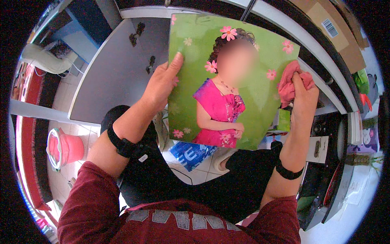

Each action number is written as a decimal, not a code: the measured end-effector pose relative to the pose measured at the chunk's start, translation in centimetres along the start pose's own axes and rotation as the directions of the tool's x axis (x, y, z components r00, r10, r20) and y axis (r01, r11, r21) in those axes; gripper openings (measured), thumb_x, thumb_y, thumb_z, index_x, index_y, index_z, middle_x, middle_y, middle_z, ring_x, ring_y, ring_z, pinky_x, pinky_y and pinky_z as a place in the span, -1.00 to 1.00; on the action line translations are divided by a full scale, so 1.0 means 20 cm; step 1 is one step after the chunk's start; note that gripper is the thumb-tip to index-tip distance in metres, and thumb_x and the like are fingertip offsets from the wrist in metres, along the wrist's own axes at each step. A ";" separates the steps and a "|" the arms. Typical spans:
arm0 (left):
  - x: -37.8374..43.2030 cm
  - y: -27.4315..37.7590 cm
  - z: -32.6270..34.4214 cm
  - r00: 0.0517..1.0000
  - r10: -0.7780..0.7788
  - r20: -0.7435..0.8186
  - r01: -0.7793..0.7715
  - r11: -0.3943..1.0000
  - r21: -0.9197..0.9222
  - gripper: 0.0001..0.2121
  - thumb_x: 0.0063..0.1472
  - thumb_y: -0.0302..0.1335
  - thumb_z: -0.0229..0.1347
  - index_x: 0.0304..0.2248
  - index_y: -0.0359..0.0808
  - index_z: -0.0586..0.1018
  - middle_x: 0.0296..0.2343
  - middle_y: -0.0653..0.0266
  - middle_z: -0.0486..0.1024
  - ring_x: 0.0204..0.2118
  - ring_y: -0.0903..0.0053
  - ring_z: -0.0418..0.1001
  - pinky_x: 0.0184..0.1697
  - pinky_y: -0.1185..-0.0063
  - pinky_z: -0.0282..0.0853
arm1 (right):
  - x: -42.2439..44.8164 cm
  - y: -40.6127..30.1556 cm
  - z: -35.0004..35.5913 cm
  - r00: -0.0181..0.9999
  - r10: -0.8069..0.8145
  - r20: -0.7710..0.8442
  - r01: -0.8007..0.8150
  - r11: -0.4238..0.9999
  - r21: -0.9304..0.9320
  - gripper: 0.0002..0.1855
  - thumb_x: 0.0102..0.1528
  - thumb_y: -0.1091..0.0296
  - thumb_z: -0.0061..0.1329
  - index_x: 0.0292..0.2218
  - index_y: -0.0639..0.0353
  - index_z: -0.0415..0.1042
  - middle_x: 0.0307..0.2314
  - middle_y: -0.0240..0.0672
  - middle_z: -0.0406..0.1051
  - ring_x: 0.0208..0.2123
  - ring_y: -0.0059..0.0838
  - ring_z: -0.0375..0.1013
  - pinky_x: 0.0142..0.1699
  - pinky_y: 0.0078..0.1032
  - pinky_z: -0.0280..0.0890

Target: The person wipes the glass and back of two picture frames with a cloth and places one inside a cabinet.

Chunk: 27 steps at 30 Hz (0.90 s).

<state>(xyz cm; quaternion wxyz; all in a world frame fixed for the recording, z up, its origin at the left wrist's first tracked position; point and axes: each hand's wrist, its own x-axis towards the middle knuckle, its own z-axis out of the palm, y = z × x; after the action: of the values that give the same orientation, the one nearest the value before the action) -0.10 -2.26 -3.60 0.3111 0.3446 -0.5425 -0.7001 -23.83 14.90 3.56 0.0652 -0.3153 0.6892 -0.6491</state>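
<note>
A large flat portrait panel [189, 106] with a green background is held up before me; it shows a person in a pink dress among pink flowers. My left hand [161, 82] grips its left edge, thumb on the front, the other fingers hidden behind. At the right edge my right hand [304, 91] clasps a crumpled pink cloth [288, 85] against the panel. Whether that hand also grips the panel's edge is hidden by the cloth.
A grey board or door [112, 73] with dark ornaments stands to the left. On the tiled floor is a pink bucket [71, 148]. A blue printed bag [190, 155] lies below the panel. Upper right sits a cardboard box [332, 33]; an open cabinet [323, 170] is at right.
</note>
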 end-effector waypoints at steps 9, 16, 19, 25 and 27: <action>-0.05 0.04 0.06 1.000 -0.014 0.003 0.014 0.991 -0.136 -0.63 0.17 -0.09 -0.01 -0.32 -0.28 0.52 -0.52 0.47 0.45 -0.59 0.80 0.22 -0.54 0.75 0.10 | 0.04 0.08 -0.03 0.999 -0.041 -0.003 0.041 0.998 -0.038 -0.89 0.06 0.41 -0.06 -0.48 0.22 0.38 -0.71 -0.44 0.35 -0.71 -0.71 0.30 -0.62 -0.71 0.15; -0.02 -0.01 0.02 0.998 0.009 0.062 0.005 0.975 -0.223 -0.62 0.17 -0.10 -0.02 -0.29 -0.29 0.50 -0.48 0.47 0.46 -0.57 0.80 0.23 -0.52 0.76 0.11 | 0.07 0.09 -0.05 0.948 -0.291 -0.128 0.253 0.934 -0.251 -0.80 0.07 0.44 -0.09 -0.25 0.31 0.40 -0.48 -0.29 0.44 -0.45 -0.55 0.41 -0.30 -0.59 0.29; -0.01 -0.03 0.02 0.998 0.015 0.057 0.000 0.968 -0.249 -0.62 0.17 -0.10 -0.02 -0.29 -0.29 0.50 -0.47 0.46 0.46 -0.57 0.80 0.24 -0.52 0.75 0.11 | 0.05 0.05 -0.02 0.845 -0.480 -0.234 0.415 0.866 -0.279 -0.72 0.10 0.50 -0.16 -0.13 0.37 0.33 -0.30 -0.33 0.40 -0.29 -0.61 0.37 -0.16 -0.64 0.24; -0.04 -0.02 0.06 0.994 0.023 0.107 0.006 0.963 -0.268 -0.61 0.17 -0.10 -0.01 -0.28 -0.31 0.50 -0.45 0.42 0.48 -0.55 0.78 0.27 -0.50 0.75 0.14 | -0.03 0.01 0.15 0.625 -0.765 0.159 0.760 0.550 -0.346 -0.60 0.01 0.56 -0.11 -0.06 0.29 0.29 -0.07 -0.21 0.29 0.01 -0.36 0.23 0.11 -0.46 0.06; -0.05 0.00 0.04 0.997 -0.009 0.078 0.024 0.980 -0.200 -0.61 0.17 -0.10 -0.01 -0.28 -0.31 0.49 -0.44 0.40 0.48 -0.54 0.77 0.29 -0.49 0.75 0.16 | -0.08 0.02 0.23 0.651 -0.717 0.250 0.739 0.523 -0.423 -0.50 -0.08 0.55 -0.09 -0.04 0.21 0.29 0.00 -0.15 0.20 0.09 -0.18 0.10 0.15 -0.31 -0.01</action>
<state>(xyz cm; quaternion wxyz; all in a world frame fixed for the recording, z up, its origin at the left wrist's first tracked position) -0.15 -0.98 -3.38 0.3176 0.2889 -0.4778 -0.7664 -20.36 11.86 1.95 -0.2786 -0.5936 0.6326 -0.4121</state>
